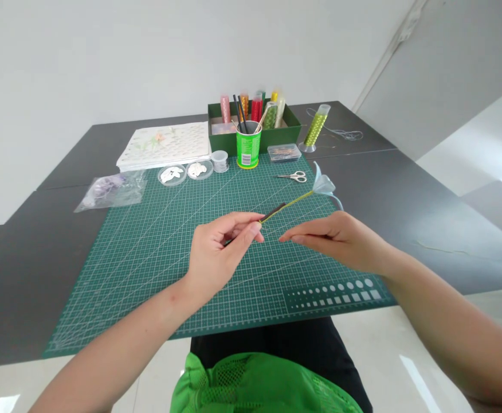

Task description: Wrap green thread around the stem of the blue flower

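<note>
Your left hand gripped a dark stick and a green flower stem; your right hand had its fingers pressed together.

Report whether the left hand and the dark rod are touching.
Touching. The head view shows the left hand closed around the dark rod, whose far end juts out beyond the grip.
</note>
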